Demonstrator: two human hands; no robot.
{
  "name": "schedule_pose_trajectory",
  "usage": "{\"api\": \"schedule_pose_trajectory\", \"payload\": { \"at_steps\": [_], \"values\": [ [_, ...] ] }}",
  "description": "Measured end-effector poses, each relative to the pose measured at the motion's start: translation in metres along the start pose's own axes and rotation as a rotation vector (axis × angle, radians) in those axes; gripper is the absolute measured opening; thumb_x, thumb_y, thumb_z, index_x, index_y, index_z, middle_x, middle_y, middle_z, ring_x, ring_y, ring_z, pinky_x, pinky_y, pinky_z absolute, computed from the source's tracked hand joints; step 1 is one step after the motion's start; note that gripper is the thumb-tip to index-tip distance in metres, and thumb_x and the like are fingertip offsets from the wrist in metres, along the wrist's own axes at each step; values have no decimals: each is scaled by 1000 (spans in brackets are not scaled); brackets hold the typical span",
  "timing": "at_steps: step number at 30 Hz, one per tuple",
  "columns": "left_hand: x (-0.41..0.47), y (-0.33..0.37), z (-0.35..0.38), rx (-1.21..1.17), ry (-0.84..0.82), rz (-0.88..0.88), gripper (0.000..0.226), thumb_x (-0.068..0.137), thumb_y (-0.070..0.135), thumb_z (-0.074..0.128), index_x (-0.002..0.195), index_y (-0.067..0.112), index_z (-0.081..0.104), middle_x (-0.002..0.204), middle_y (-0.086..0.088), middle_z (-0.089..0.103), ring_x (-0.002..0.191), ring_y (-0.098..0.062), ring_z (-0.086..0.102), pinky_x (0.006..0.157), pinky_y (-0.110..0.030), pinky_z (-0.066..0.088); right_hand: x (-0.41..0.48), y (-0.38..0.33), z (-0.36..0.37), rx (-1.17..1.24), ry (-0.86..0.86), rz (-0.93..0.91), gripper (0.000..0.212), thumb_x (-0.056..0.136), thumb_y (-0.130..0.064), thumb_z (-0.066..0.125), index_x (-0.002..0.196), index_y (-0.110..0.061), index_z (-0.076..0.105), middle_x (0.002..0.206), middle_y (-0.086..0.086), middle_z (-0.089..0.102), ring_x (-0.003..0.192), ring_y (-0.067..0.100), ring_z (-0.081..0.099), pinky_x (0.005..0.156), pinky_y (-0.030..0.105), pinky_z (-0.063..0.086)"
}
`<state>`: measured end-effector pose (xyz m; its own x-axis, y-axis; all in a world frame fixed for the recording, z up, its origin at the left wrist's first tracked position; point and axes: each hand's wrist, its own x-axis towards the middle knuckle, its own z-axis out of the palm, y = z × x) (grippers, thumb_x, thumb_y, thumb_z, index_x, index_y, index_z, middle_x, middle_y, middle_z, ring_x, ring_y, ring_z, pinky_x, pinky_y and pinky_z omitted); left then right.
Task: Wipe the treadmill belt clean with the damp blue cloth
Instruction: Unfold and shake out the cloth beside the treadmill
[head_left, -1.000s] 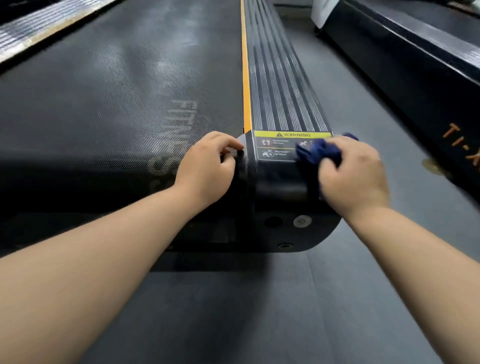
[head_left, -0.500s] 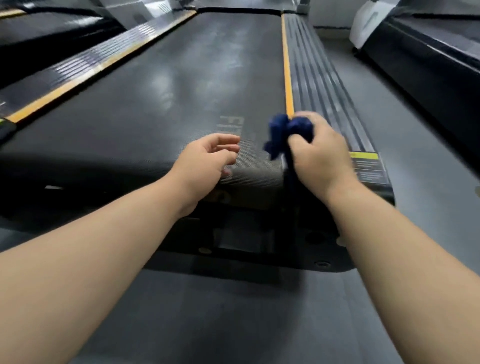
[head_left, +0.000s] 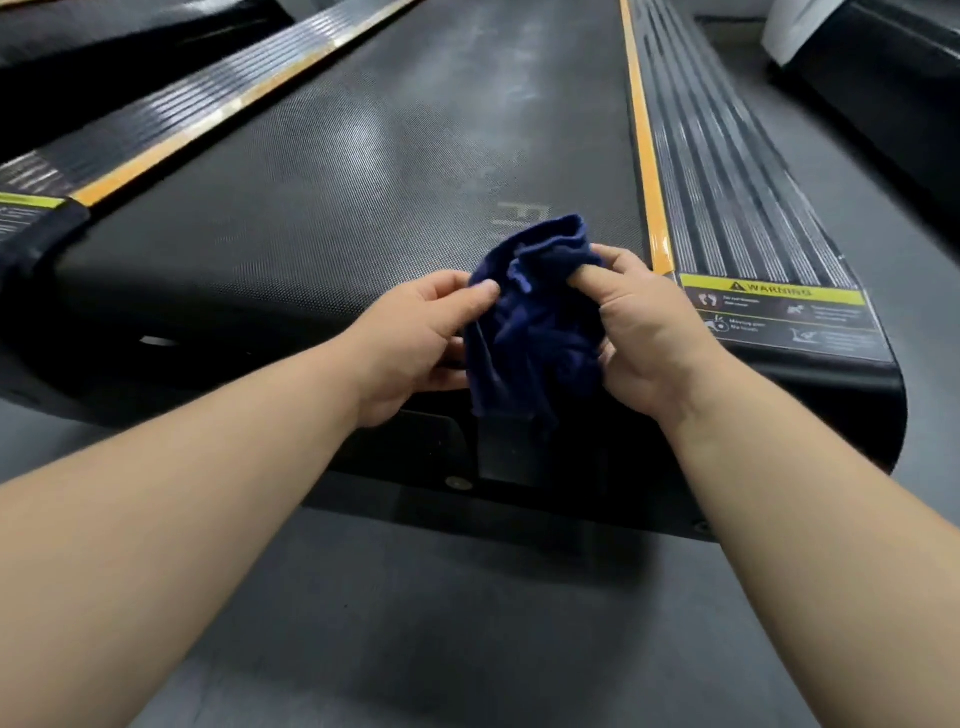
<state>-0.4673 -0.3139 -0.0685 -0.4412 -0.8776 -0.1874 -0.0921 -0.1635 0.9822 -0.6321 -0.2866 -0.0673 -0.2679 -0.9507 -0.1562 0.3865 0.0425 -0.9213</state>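
Soft, rather dim indoor light falls from above. It leaves pale, smeared reflections along the treadmill belt (head_left: 415, 130) and bright glints on the ribbed left rail (head_left: 171, 114). A diffuse shadow lies on the floor (head_left: 467, 649) below the treadmill's end. The left hand (head_left: 415, 332) and right hand (head_left: 649, 332) are evenly lit, without hard shadows. The blue cloth (head_left: 535, 332) they hold is dark, its folds barely readable. The wide lens splays the rails and swells the forearms at the lower corners. Detail is soft throughout, and the small print on the warning label (head_left: 779, 317) is illegible.
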Motion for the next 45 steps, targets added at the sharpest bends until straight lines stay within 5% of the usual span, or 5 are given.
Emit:
{"api": "schedule_pose_trajectory", "payload": {
  "at_steps": [8,14,27,39,45],
  "values": [
    [-15,34,-11,196,195,-54,29,88,22,59,59,21,57,67,-1,53,68,-16,48,62,-29,35,-22,-20,3,-207,-159,269,115,68,23,63,149,-40,10,114,18,60,96,27,68,79,42,56],
    [-64,96,-53,291,336,-193,13,79,33,48,70,29,57,97,-3,59,102,-35,59,87,-49,50,-52,-59,37,-468,1,380,19,92,-8,54,101,-18,68,94,8,71,80,24,69,59,31,56],
    [-134,208,-153,1,353,-348,30,90,3,48,87,20,72,97,-1,71,94,-12,64,84,-26,50,-103,-139,123,-977,-292,814,14,67,-6,76,74,1,67,62,16,58,56,22,52,52,27,40],
    [-147,220,-179,-33,396,-402,27,88,3,54,82,24,71,78,7,70,74,-8,65,53,-22,50,-163,-151,121,-366,-343,1012,46,62,-14,75,103,6,66,98,18,64,90,26,56,75,28,38],
    [-164,220,-191,-35,424,-406,32,92,1,49,81,23,69,75,5,69,67,-9,63,56,-21,51,-160,-144,113,-209,231,791,28,83,-8,64,112,-5,66,112,13,69,106,26,64,94,36,49]
  ]
}}
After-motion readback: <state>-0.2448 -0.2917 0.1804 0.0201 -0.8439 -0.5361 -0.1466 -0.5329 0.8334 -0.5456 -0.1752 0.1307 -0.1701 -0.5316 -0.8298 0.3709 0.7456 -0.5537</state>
